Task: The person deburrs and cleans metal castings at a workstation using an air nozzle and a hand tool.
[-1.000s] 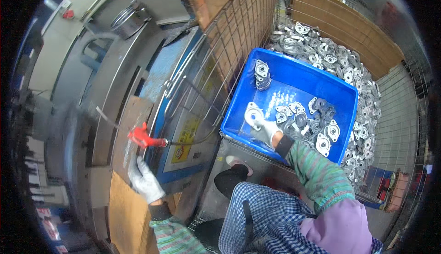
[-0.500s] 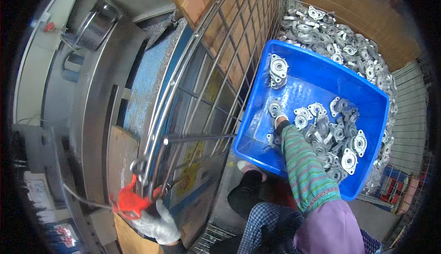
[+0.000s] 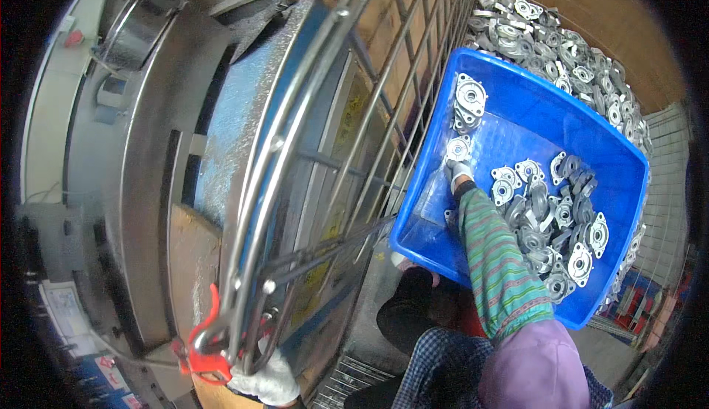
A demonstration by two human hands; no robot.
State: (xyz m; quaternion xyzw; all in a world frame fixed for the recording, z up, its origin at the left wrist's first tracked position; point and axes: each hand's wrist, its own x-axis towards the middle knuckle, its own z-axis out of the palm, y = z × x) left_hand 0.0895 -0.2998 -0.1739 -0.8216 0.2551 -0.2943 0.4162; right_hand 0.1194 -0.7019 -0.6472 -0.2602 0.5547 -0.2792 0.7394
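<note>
While a blue plastic bin (image 3: 517, 124) of cast metal flanges (image 3: 550, 213) was tilted against a wire cage wall (image 3: 369, 113), the gloved right hand (image 3: 459, 169) was closed on a round flange (image 3: 458, 148) near the bin's upper left wall. The gloved left hand (image 3: 266, 379) (low in the frame) was wrapped around a red-handled tool (image 3: 203, 346) beside the cage's rail. More flanges (image 3: 561, 47) were heaped beyond the bin.

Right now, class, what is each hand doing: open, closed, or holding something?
Left hand: gloved, closed around the wire cage frame, beside a red hook tool.
Right hand: gloved, on a metal casting in the blue bin; grip cannot be told.
</note>
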